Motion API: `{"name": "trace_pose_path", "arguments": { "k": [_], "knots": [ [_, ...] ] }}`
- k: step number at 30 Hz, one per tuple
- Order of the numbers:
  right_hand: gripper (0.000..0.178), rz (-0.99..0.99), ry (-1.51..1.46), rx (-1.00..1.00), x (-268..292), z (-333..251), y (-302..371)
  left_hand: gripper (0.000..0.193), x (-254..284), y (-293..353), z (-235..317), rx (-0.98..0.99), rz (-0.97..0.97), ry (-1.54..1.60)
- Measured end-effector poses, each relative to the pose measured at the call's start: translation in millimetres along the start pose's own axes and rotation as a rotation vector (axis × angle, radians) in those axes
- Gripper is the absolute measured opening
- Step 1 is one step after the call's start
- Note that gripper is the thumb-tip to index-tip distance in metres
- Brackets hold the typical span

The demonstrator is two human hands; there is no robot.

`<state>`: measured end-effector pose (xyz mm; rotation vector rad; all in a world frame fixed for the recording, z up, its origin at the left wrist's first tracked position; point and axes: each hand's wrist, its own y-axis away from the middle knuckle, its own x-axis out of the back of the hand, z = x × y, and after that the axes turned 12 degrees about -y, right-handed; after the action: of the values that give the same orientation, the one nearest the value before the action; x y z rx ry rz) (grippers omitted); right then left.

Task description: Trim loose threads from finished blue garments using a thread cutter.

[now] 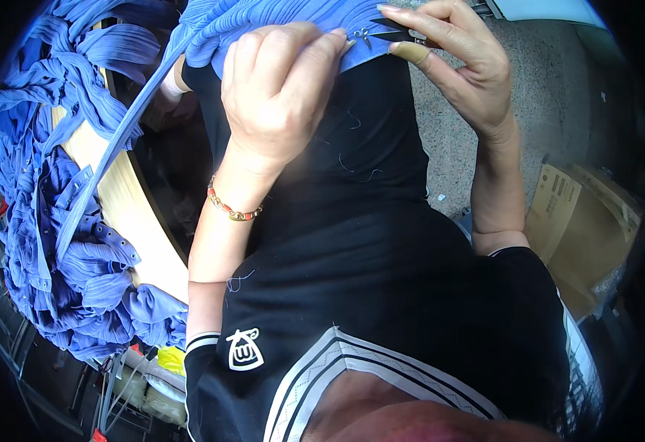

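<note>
Ribbed blue fabric [263, 18] lies across my lap at the top of the view. My left hand [278, 88] is closed on the fabric near its edge, thumb and forefinger pinched together. Between the thumb and fingers of my right hand [470, 62] is a small pair of dark thread snips [396, 34], its tips pointing left over the cloth. A tan cover wraps the right thumb. Beside the tips, a small silvery piece [361, 35] sits on the fabric; its exact kind I cannot make out.
More blue garments [65, 280], some with eyelets, are heaped on a pale wooden table [127, 199] at left. A long blue strip [109, 158] hangs from the fabric toward them. Cardboard [576, 221] stands at right on the speckled floor [455, 140]. Loose threads lie on my black clothing.
</note>
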<state>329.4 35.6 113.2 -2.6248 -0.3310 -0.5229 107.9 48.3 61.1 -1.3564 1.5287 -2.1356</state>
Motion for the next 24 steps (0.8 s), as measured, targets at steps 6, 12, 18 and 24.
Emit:
{"name": "trace_pose_path", "arguments": {
  "k": [6,12,18,24],
  "knots": [
    [0.035,-0.087,0.052,0.056,2.8,-5.0,-8.5,0.018,5.5,-0.1,-4.0,0.036,-0.035,0.081],
    [0.031,-0.171,0.210,0.164,8.0,-9.9,-15.1,0.019,10.4,-2.1,3.1,0.122,-0.088,0.137],
    [0.027,-0.173,0.255,0.188,4.7,-12.8,-17.3,0.018,15.1,-1.4,6.4,0.145,-0.127,0.150],
    [0.024,-0.180,0.233,0.185,4.4,-9.9,-17.1,0.019,14.9,0.2,11.5,0.145,-0.125,0.219]
  ]
}}
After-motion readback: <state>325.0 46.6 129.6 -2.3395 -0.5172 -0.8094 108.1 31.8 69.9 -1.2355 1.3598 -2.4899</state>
